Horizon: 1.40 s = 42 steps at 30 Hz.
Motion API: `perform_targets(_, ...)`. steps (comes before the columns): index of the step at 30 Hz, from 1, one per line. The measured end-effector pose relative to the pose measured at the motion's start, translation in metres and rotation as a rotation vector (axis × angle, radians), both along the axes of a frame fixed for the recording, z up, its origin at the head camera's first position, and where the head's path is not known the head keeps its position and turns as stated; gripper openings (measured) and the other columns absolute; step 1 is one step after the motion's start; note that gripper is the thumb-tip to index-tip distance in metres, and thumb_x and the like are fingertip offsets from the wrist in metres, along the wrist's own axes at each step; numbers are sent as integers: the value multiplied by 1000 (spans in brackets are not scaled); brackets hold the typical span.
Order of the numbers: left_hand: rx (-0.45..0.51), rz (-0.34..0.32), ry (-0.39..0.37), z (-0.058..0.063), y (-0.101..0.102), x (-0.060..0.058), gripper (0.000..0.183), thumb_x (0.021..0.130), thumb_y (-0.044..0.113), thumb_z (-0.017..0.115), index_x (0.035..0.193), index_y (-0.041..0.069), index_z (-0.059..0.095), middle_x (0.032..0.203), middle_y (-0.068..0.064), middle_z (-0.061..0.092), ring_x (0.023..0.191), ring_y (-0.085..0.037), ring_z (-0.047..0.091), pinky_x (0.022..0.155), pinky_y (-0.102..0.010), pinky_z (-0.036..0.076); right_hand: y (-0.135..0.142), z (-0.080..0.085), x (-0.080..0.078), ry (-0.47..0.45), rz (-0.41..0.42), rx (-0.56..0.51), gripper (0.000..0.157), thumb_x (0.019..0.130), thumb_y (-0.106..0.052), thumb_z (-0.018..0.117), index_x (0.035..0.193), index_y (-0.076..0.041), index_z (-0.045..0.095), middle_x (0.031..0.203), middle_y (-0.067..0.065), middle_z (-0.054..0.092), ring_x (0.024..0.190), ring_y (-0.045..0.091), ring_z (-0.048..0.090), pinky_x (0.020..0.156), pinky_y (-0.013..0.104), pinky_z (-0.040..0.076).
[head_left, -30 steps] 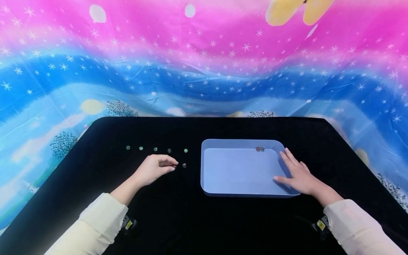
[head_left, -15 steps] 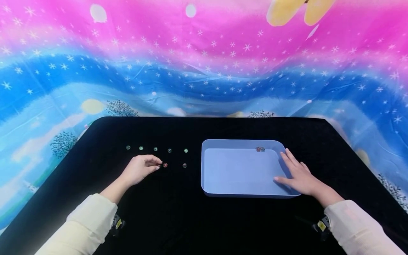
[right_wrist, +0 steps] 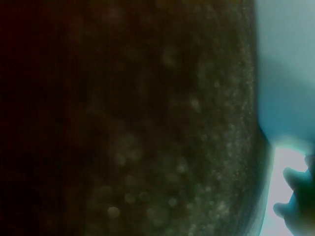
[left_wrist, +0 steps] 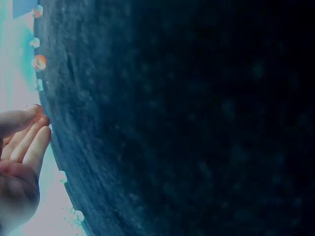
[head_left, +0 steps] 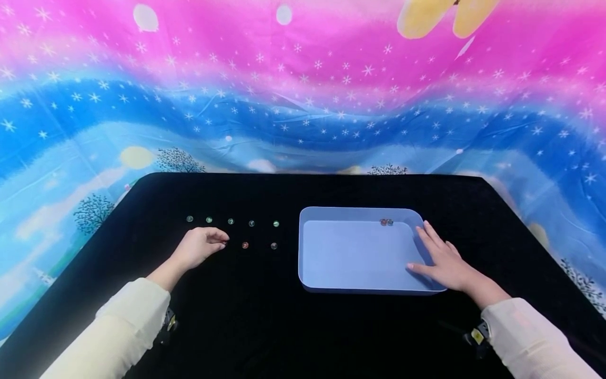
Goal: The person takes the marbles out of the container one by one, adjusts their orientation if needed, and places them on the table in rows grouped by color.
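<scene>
My left hand (head_left: 198, 247) is over the left side of the table, its thumb and fingertips pinched together around a small glass marble that the fingers mostly hide. In the left wrist view, a reddish glint shows at the tip of the thumb (left_wrist: 34, 109). Just right of that hand lies a red marble (head_left: 244, 245), and a clear dark one (head_left: 273, 246) sits further right. Behind them runs a row of several greenish marbles (head_left: 230, 221). My right hand (head_left: 442, 258) rests with spread, straight fingers on the right rim of a blue-grey tray (head_left: 303, 252).
Two marbles (head_left: 386, 222) lie together at the tray's back right. Black cloth (head_left: 265, 326) covers the table. A pink and blue patterned curtain (head_left: 303, 105) hangs behind its far edge.
My left hand has moved left along the front row, leaving the red marble on the cloth. The right hand and tray have stayed in place.
</scene>
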State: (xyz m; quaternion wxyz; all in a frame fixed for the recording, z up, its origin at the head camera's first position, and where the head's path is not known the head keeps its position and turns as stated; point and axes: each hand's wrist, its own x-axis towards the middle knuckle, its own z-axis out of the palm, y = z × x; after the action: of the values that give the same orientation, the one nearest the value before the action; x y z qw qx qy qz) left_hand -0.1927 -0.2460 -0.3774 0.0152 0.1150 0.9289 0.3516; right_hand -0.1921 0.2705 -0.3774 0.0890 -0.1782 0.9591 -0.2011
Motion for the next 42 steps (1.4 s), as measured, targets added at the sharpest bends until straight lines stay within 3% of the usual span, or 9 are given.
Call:
perform_targets(7, 3, 36, -17, -7, -3, -4, 14, 78, 2, 61, 92, 0, 63, 90, -12, 64, 84, -24, 60, 69, -35, 47, 1, 0, 0, 0, 2, 3, 91, 79, -49, 54, 138, -1, 4, 140, 18, -13, 124, 43, 2, 88, 65, 3)
perform_targets(15, 166, 77, -120, -12, -10, -6, 23, 78, 5, 62, 99, -5, 58, 97, -18, 61, 91, -27, 58, 74, -33, 47, -1, 1, -2, -9, 7, -3, 91, 80, -48, 54, 137, 0, 3, 140, 19, -13, 124, 43, 2, 88, 65, 3)
perform_targets(24, 275, 78, -165, -15, -12, -6, 28, 77, 1, 62, 101, -9, 55, 98, -21, 59, 94, -29, 56, 73, -27, 47, -1, 0, -2, -20, 5, -1, 92, 79, -50, 53, 138, -1, 3, 140, 20, -13, 125, 42, 0, 88, 65, 3)
perform_targets(34, 295, 76, -181, -14, -9, -6, 30, 76, 0, 62, 103, -10, 53, 100, -23, 58, 97, -31, 53, 74, -26, 47, -1, 4, -2, -21, 3, 12, 92, 79, -50, 53, 137, 1, 2, 140, 20, -14, 124, 42, 0, 89, 65, 2)
perform_targets(42, 270, 61, -204, -11, -10, -4, 33, 78, 7, 63, 105, -10, 53, 102, -22, 58, 98, -29, 54, 79, -32, 45, -1, 2, 1, -27, 1, 2, 92, 79, -50, 53, 137, 1, 2, 140, 21, -13, 124, 44, 2, 89, 65, 2)
